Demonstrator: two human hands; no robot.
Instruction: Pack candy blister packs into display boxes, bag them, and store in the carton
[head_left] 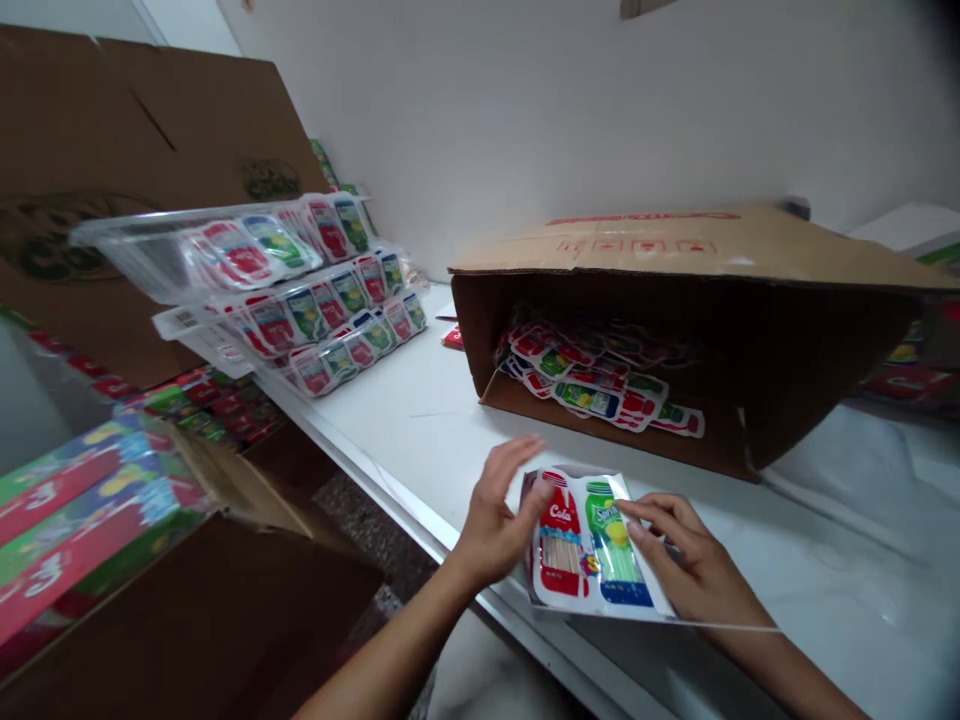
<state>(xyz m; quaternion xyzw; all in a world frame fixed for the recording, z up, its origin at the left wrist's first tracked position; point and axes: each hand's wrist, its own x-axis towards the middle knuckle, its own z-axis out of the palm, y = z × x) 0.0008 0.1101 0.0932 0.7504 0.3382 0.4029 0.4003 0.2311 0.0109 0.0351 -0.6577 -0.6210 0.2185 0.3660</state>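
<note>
A twin candy packet (585, 550), one half a red "Cola" bottle shape and the other a green-and-blue lemon bottle shape, lies face up in a clear plastic tray (720, 627) at the table's front edge. My left hand (499, 515) is at the packet's left side, fingers spread, the thumb near the red bottle's top. On the right, my right hand (682, 555) pinches the packet's edge by the green bottle with thumb and fingers. Behind, an open carton (697, 250) on its side contains a pile of similar loose packets (600, 385).
Several clear trays (202, 320) filled with packets are stacked at the table's left end. A brown carton (150, 140) stands behind them. At lower left, an open carton (225, 590) holds printed candy boxes (82, 520). The white table (427, 425) adjoins a wall.
</note>
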